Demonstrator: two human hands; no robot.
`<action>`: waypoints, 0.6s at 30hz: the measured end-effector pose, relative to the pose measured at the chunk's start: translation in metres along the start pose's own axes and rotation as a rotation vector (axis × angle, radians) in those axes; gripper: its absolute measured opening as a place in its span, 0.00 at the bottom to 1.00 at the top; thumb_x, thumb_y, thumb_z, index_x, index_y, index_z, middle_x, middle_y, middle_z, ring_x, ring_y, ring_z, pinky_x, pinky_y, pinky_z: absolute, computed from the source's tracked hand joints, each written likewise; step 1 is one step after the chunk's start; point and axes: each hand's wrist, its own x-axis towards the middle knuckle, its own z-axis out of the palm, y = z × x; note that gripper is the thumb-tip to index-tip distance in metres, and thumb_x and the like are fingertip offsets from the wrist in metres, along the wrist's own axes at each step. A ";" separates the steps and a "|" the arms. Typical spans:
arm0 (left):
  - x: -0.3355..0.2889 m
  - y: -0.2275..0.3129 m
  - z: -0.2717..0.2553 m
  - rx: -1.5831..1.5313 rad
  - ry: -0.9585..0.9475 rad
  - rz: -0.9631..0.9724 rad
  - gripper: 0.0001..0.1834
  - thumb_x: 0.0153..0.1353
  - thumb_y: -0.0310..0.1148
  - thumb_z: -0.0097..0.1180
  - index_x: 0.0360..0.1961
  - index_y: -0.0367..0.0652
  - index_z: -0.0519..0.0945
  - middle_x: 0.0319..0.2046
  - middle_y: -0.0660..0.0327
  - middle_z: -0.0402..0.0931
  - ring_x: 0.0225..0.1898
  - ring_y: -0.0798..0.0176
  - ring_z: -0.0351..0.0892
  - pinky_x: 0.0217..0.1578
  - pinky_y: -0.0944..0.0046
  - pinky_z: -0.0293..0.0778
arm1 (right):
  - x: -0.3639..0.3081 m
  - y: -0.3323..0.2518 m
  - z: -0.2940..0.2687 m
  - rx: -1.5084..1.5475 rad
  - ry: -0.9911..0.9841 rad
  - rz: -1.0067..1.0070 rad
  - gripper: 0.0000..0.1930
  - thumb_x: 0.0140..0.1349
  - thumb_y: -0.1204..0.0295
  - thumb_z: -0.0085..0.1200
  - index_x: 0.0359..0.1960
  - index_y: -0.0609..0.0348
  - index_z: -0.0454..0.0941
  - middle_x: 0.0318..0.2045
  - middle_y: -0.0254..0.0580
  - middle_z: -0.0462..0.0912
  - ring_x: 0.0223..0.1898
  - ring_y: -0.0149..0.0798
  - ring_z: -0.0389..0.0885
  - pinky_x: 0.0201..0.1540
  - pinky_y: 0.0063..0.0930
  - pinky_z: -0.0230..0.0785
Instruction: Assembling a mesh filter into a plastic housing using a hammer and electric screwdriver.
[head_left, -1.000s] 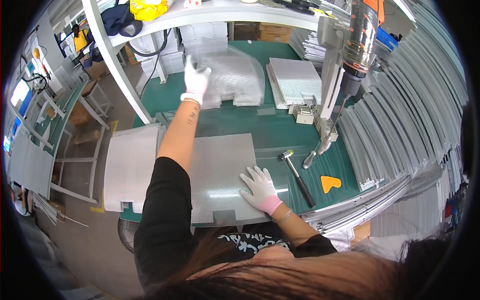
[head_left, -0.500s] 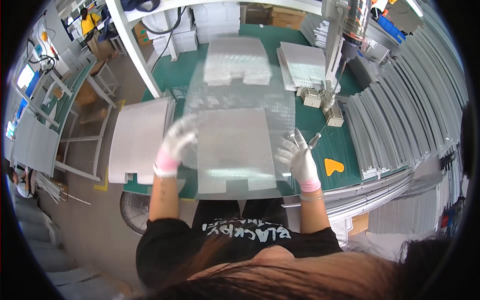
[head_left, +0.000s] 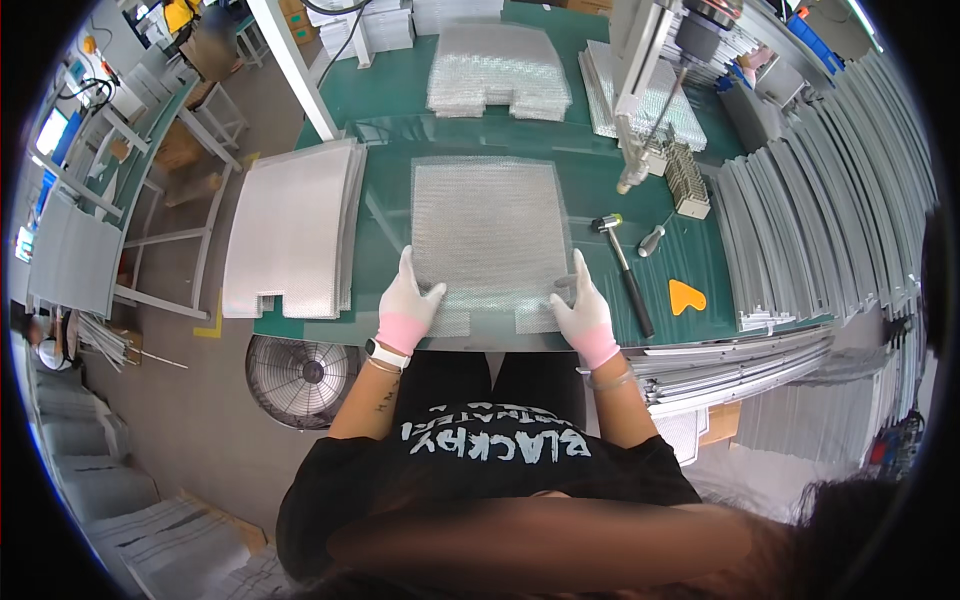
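Note:
A grey fine-mesh sheet (head_left: 490,220) with a notch in its near edge lies flat on the green table in front of me. My left hand (head_left: 410,305), in a white glove with a pink cuff, rests along its left edge, fingers stretched forward and thumb spread inward over the mesh. Gloved the same way, my right hand (head_left: 585,315) mirrors this at the right edge, its fingers straight and thumb toward the sheet. Whether other sheets lie beneath is hard to tell. A rubber-headed hammer (head_left: 628,280) with a black handle lies just right of my right hand.
Stacked pale sheets (head_left: 290,230) stand at the left, with shiny mesh stacks (head_left: 500,75) behind. A screwdriver (head_left: 651,240), an orange heart-shaped piece (head_left: 687,297) and a metal block (head_left: 686,185) lie at the right under a hanging power driver (head_left: 705,35). Grey frame strips (head_left: 820,210) line the right side.
The blurred, see-through mesh sheet has come down flat, and my hands have moved in to its side edges. The hammer now shows. My view has shifted.

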 end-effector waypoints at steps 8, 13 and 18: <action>0.005 -0.002 0.002 0.099 -0.036 -0.015 0.47 0.55 0.41 0.64 0.70 0.36 0.53 0.52 0.39 0.75 0.52 0.40 0.77 0.51 0.53 0.74 | 0.000 0.032 0.024 -0.216 0.137 -0.154 0.40 0.56 0.68 0.60 0.71 0.55 0.55 0.52 0.49 0.77 0.37 0.47 0.80 0.42 0.36 0.74; 0.006 -0.010 0.005 0.130 -0.026 0.022 0.48 0.56 0.44 0.63 0.71 0.37 0.50 0.52 0.40 0.75 0.48 0.41 0.79 0.48 0.52 0.75 | -0.003 0.028 0.021 -0.189 0.075 -0.136 0.35 0.57 0.68 0.59 0.67 0.56 0.60 0.50 0.50 0.77 0.37 0.48 0.80 0.43 0.37 0.74; 0.008 -0.002 -0.001 0.137 -0.079 -0.029 0.49 0.56 0.44 0.63 0.72 0.38 0.50 0.51 0.40 0.75 0.48 0.41 0.79 0.48 0.52 0.75 | -0.005 0.023 0.018 -0.169 0.067 -0.152 0.31 0.58 0.68 0.59 0.64 0.57 0.65 0.50 0.50 0.76 0.37 0.47 0.80 0.43 0.36 0.74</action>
